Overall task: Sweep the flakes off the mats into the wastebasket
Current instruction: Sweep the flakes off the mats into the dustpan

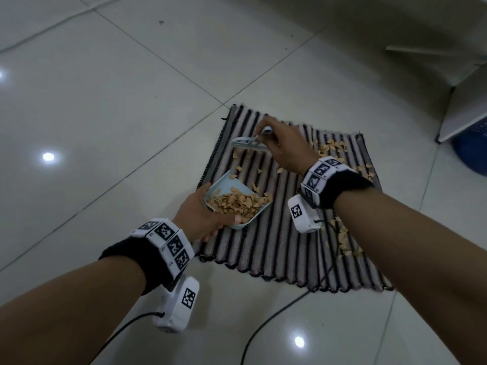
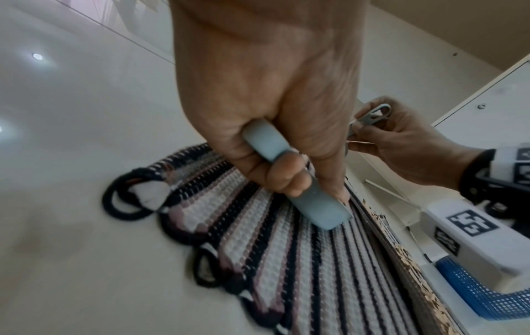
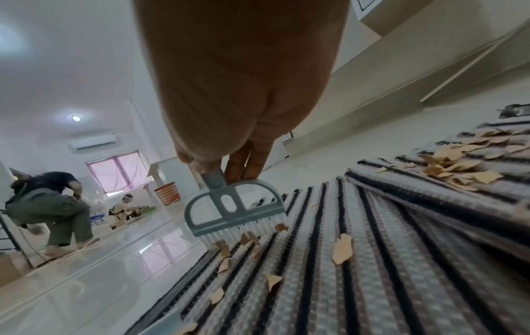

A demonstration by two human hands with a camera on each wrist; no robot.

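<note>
My right hand [image 1: 286, 148] pinches the pale-blue plastic hand brush [image 1: 249, 144]; my left hand [image 1: 203, 214] grips the matching, flake-heaped dustpan [image 1: 232, 204] just below to catch sweepings.

The mat [image 1: 287, 233] is ribbed woven cloth, matt and rough, with looped yarn along its edge. The floor [image 1: 105, 101] around the mat is glossy smooth tile that mirrors the ceiling lights. On the mat, the dustpan [image 1: 237, 185] and brush [image 3: 232, 204] look like smooth matt plastic, the brush with pale bristles. The flakes [image 1: 237, 204] in the dustpan look thin, dry and papery. Beyond the mat's far right corner, a wastebasket [image 2: 482, 292] is perforated plastic mesh.
</note>
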